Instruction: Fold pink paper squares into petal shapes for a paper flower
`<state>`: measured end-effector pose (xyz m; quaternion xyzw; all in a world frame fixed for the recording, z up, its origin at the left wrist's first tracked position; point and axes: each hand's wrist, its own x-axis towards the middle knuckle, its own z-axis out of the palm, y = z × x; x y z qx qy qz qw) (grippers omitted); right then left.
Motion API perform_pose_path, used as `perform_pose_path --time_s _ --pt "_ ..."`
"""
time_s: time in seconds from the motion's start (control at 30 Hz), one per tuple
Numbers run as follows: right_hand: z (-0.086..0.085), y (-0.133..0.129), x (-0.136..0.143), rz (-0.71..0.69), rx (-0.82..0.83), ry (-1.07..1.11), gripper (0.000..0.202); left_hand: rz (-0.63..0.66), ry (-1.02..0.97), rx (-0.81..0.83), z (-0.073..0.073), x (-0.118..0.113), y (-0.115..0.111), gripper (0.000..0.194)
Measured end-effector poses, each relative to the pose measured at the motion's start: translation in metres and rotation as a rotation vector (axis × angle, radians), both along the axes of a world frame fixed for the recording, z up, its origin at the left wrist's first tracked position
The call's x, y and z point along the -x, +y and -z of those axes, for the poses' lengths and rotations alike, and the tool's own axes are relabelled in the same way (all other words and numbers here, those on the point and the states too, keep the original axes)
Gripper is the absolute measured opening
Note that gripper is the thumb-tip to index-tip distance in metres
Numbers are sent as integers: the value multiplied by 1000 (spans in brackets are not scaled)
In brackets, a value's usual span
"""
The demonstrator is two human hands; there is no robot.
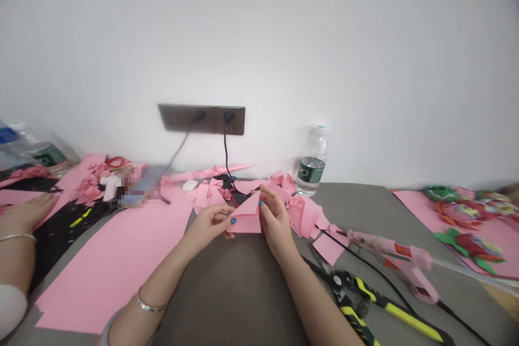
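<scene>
Between my two hands is a small piece of pink paper [244, 223], with one corner folded over into a triangle. My left hand [211, 227] pinches its left edge between thumb and fingers. On the right side, my right hand [275, 219] grips the paper with the thumb in front and the fingers behind. The paper is held above the grey table [231, 292]. Just behind it lie folded pink paper pieces [208, 194], and more folded pieces [304, 215] sit right of my right hand.
Large pink sheets [117, 259] cover the left side. A pink glue gun [399, 259], yellow-black pliers [348, 292] and a small pink square [328, 248] lie right. A water bottle [311, 165] stands by the wall. Paper flowers [466, 221] lie far right. Another person's hand [24, 216] rests far left.
</scene>
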<state>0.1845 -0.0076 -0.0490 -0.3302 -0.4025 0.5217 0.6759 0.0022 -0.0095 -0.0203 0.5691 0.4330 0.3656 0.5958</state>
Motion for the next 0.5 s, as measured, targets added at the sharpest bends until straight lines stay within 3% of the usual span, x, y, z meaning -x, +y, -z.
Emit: perform_pose_path --time_s 0.3,0.5 --pt "-4 -5 6 -177 30 17 47 -171 71 -180 -4 2 3 37" --pt "-9 -7 9 -269 -23 -89 31 -234 71 -242 -9 0 2 41"
